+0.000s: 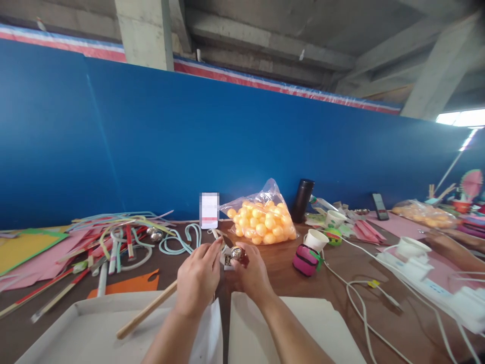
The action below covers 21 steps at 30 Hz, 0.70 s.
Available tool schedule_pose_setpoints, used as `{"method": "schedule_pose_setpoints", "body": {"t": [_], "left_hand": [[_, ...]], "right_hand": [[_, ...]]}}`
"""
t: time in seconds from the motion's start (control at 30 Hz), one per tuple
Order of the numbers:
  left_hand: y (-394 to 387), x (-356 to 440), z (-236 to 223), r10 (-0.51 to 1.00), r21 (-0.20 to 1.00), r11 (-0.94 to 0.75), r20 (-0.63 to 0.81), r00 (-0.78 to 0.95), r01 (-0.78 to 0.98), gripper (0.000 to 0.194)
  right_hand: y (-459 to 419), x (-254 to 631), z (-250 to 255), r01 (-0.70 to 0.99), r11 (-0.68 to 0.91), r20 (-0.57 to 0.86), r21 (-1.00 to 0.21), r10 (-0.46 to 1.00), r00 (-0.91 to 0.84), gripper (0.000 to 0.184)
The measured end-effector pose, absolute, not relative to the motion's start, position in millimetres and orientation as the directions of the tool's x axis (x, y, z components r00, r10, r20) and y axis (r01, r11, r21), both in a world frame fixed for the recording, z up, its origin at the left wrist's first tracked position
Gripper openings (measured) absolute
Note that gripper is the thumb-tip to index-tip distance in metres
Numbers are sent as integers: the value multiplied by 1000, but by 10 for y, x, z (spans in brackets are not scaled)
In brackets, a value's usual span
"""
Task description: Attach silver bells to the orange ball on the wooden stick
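My left hand point(199, 278) is closed, its fingers bent forward. A round wooden handle point(146, 311) runs out from under its palm toward the lower left. A grey piece point(226, 239) in line with this handle shows just past the fingertips; whether they are joined is hidden. With thumb and fingers, my right hand point(253, 275) grips a small shiny silver ball point(237, 253). Under and beside the ball lies a small pale block or box point(228, 260) with dark contents, partly covered by the hands. The two hands are close together but apart.
Behind them lies a clear bag of orange balls point(265, 222). A pink pouch point(306, 260), paper cup point(317, 239) and black bottle point(303, 199) stand right. Tubes and sticks point(125, 240) clutter the left. White trays point(94, 323) lie in front. Cables point(364, 308) and another person's hand point(439, 245) are right.
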<state>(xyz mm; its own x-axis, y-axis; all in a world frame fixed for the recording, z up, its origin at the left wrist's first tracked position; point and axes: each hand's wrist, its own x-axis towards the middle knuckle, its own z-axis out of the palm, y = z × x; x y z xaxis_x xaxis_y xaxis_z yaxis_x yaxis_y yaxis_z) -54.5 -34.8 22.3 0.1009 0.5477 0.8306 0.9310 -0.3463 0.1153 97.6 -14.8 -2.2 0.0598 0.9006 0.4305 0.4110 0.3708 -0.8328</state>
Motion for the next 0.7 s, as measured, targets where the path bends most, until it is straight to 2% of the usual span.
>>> {"method": "schedule_pose_setpoints", "body": {"t": [0.13,0.27,0.43,0.57,0.7], "left_hand": [[-343,-553,217,591,90,-357,792,150,930,31],[-357,-543,238,547,130,-344,833,86,930,31],[-360,-530,226,620,99,-390,763,182,916,30],[-365,-531,214,593,123,-367,794,130,922,32],[-369,-528,223,631,95,-372,755,177,923,31]], "right_hand": [[-144,974,-24,404,375,427,-835,903,45,41],[-158,971,-2,428,349,409,-833,911,52,40],[-172,964,6,441,383,432,-811,902,13,39],[-172,969,4,443,343,396,-828,918,30,39],[-170,978,5,421,352,387,-836,922,-2,36]]}}
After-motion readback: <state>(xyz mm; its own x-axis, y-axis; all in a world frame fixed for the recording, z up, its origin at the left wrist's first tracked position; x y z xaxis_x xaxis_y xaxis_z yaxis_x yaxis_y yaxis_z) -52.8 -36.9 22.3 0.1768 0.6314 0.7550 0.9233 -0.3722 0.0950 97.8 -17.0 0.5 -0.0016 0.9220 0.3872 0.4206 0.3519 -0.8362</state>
